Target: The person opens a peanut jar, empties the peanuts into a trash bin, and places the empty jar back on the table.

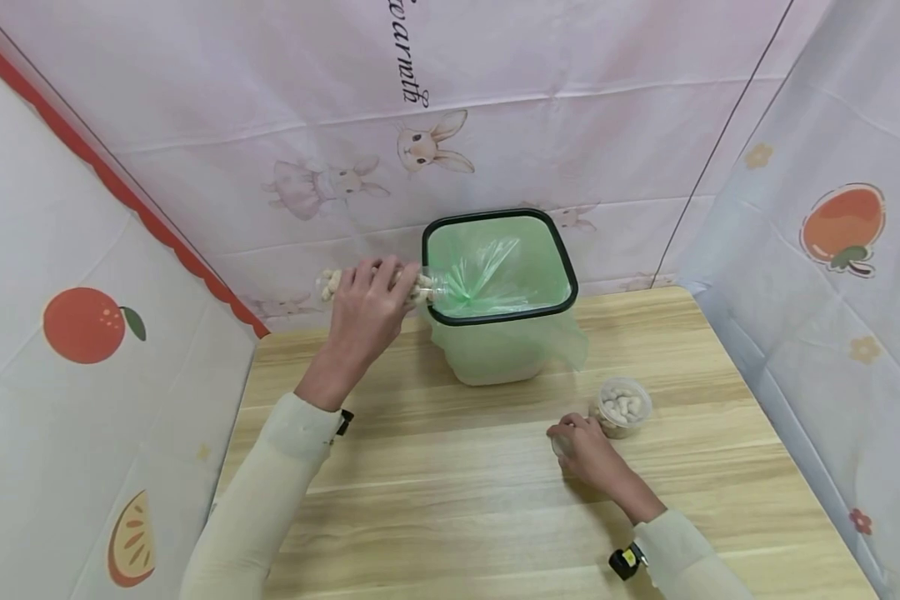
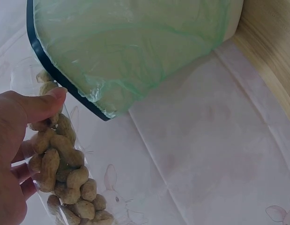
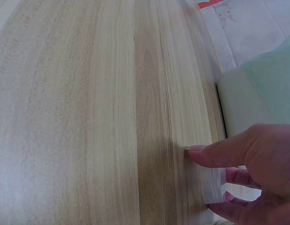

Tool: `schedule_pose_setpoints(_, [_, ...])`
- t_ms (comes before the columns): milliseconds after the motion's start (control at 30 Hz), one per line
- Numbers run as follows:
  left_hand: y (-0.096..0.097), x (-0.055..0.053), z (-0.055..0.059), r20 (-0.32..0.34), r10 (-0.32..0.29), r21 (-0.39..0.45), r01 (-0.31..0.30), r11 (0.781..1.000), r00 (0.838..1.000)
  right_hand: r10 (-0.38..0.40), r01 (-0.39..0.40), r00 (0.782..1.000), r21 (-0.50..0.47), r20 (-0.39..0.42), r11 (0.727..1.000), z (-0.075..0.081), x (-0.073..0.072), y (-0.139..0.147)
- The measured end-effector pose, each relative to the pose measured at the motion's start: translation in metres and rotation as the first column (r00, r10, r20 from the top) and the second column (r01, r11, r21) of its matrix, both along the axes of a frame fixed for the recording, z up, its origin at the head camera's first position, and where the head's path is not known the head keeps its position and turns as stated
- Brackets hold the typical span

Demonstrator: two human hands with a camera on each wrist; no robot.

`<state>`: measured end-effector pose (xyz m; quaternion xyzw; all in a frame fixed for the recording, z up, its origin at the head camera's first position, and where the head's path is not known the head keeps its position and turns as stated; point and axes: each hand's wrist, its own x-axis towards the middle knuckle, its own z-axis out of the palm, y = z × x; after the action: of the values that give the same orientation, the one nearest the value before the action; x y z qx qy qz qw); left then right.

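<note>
My left hand [image 1: 367, 310] grips a clear plastic jar [image 2: 65, 176] of unshelled peanuts. In the head view the jar lies on its side, its mouth end over the left rim of a bin [image 1: 568, 279] lined with a green bag. In the left wrist view peanuts fill much of the jar, and the thumb presses near its mouth. My right hand [image 1: 594, 457] holds a clear round lid [image 3: 211, 186] by its edge, low over the table. Just beyond that hand stands a second clear jar [image 1: 622, 407] with pale peanuts, its top uncovered.
The light wooden table [image 1: 450, 517] runs under both arms. Behind the bin hangs a pink curtain [image 1: 495, 150] with printed rabbits. White fruit-print curtains [image 1: 180, 367] close in the left and right sides. The green bag's edge [image 1: 570, 342] droops outside the bin.
</note>
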<state>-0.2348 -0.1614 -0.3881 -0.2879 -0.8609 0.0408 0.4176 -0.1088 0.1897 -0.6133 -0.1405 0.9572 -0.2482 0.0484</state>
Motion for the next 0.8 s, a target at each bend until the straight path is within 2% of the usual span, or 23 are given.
schedule_pose_setpoints(367, [0.0018,-0.0028,-0.0020,-0.052,0.002,0.004,-0.002,1.000,0.999,-0.004,0.004,1.000,-0.002,-0.004,1.000,-0.0005,-0.0011,0.0000])
schedule_pose_setpoints(800, [0.0018,-0.0032,-0.0011,-0.068,0.014,0.000,-0.014,1.000,0.998,-0.002,0.002,1.000,-0.005,0.002,1.000,0.0024,0.0016,-0.0010])
